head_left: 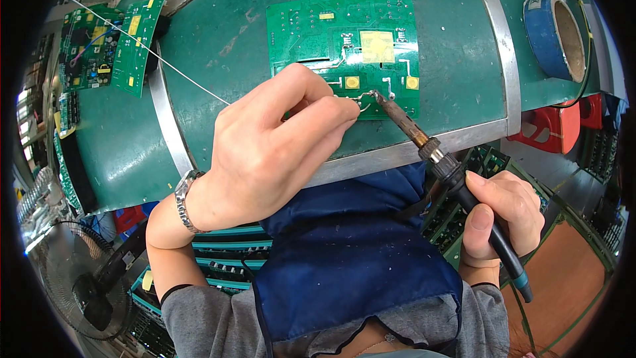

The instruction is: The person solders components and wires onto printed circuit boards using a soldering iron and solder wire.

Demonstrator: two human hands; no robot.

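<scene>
A green circuit board (301, 36) with yellow tape patches lies flat on the green bench top. My right hand (500, 215) is closed round the black handle of a soldering iron (445, 167). The iron's dark tip rests at the lower edge of the board, right by some bright solder joints. Over the board's lower left part, my left hand (275, 136) pinches a thin solder wire (165, 61). One end of the wire trails off to the upper left, and the other meets the board close to the iron tip. My fingers hide part of the board.
More circuit boards (138, 46) stand at the far left. A blue roll (555, 38) sits at the right, above a red stool (550, 129). Metal edging (397, 157) borders the bench. A fan (86, 278) is at the lower left, and racks of boards (232, 255) flank my lap.
</scene>
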